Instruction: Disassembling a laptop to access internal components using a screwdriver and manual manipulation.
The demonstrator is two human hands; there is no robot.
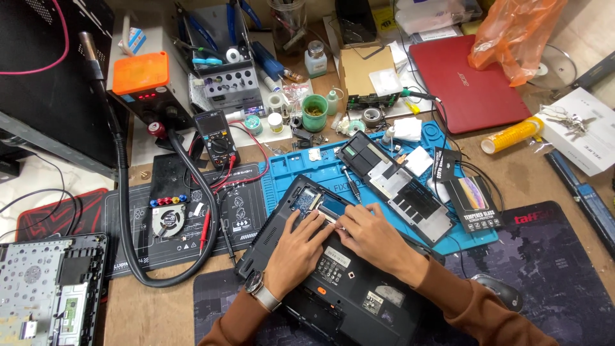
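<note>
While I am leaning over the bench, I am working both hands in the open bay of a black laptop (346,282) lying underside-up, partly on the blue repair mat (320,168) and partly on the dark desk pad (544,269). My left hand (296,247) is resting flat, fingers extended and gripping nothing, pressing on the small memory board (323,206) seated in the bay. My right hand (368,232) is curling its fingertips onto the same board's near edge; I cannot tell whether it is pinching or only pushing. I am judging the board light, thin, stiff and fragile, best taken by its bare side edges. A removed cover panel (410,195) is lying just beside, a multimeter (216,138) well apart.
</note>
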